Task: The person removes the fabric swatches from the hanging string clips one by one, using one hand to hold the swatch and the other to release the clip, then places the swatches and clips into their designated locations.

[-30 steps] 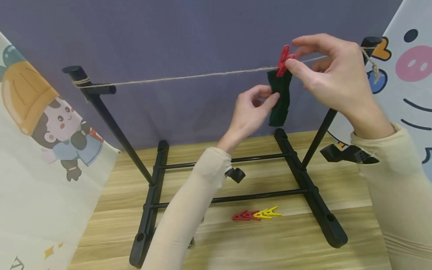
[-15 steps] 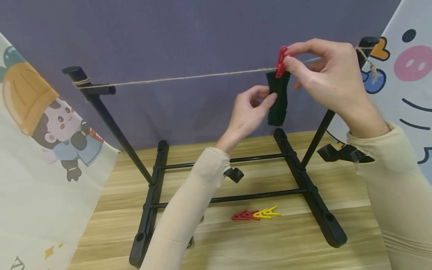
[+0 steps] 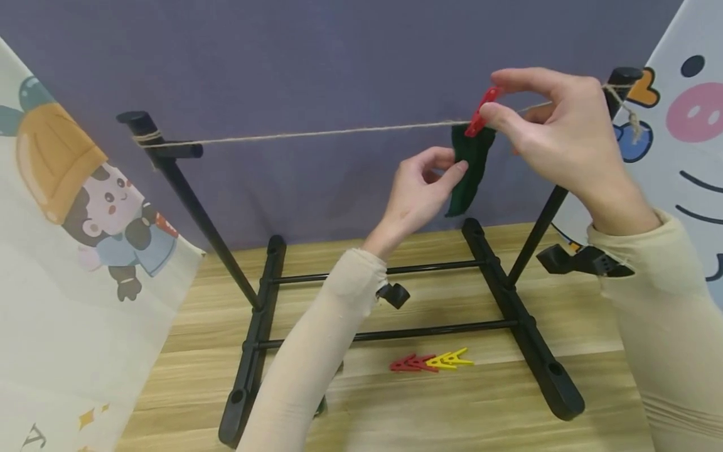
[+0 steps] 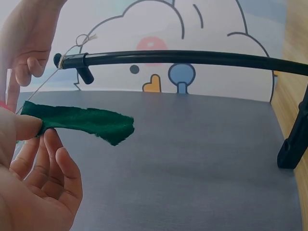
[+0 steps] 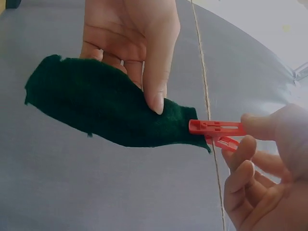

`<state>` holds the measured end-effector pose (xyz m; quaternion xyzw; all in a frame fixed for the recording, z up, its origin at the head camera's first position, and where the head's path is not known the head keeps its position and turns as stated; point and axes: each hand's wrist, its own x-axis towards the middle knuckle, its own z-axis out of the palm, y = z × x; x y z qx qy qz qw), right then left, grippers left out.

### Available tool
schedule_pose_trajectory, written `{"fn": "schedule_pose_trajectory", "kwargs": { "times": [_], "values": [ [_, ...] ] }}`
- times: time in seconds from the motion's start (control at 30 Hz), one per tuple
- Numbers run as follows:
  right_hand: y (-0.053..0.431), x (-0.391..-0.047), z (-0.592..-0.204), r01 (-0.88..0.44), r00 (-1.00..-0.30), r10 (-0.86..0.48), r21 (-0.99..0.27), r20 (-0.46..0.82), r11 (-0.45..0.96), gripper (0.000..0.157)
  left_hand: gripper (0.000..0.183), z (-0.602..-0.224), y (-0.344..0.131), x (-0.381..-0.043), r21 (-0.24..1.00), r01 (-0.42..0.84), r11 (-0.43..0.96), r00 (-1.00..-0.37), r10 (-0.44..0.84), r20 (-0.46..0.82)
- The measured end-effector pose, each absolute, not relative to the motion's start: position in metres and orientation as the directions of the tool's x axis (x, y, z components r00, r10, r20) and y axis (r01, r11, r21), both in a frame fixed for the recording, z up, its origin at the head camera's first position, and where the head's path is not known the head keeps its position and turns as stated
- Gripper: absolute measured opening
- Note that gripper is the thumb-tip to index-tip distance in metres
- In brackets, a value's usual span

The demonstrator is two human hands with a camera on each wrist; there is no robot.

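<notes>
A dark green felt cloth point(image 3: 473, 164) hangs at the twine line point(image 3: 316, 133), right of its middle. My left hand point(image 3: 417, 189) pinches the cloth's left side below the line, thumb in front and fingers behind. The red clothespin point(image 5: 216, 128) bites the cloth's upper end, and the twine runs across it. My right hand point(image 3: 565, 132) pinches the clothespin's handles between thumb and fingertips, as the right wrist view shows. In the left wrist view the cloth point(image 4: 82, 120) sticks out past the left thumb, while the clothespin is mostly hidden there.
The twine is tied between two black posts point(image 3: 198, 207) of a frame standing on a wood-grain table point(image 3: 452, 408). Red clothespins point(image 3: 409, 363) and yellow clothespins point(image 3: 450, 358) lie in a row in front of the frame's crossbars point(image 3: 435, 328). Something small is mostly hidden behind the left forearm.
The clothespin has tipped further to the right, and the cloth has turned and slants with it. Both hands keep their hold. The head view has shifted slightly.
</notes>
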<state>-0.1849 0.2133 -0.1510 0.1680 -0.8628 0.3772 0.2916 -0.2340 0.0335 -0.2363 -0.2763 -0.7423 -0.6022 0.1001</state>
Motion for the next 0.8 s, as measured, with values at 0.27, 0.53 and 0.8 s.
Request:
{"fn": "schedule_pose_trajectory", "kwargs": {
  "times": [0.27, 0.53, 0.8],
  "values": [
    [0.2154, -0.1835, -0.1492, -0.513, -0.754, -0.102, -0.485, 0.648, 0.708, 0.038, 0.021, -0.2339, 0.0333, -0.2348, 0.834, 0.537, 0.125, -0.827, 0.273, 0.491],
    [0.2143, -0.1839, -0.1537, -0.558, -0.639, -0.100, -0.371, 0.762, 0.742, 0.030, 0.023, -0.2367, 0.0321, -0.2332, 0.839, 0.528, 0.132, -0.831, 0.282, 0.479],
    [0.2097, -0.1836, -0.1546, -0.606, -0.538, -0.047, -0.347, 0.841, 0.716, 0.024, 0.023, -0.2411, 0.0274, -0.2328, 0.835, 0.530, 0.149, -0.833, 0.277, 0.480]
  ]
}}
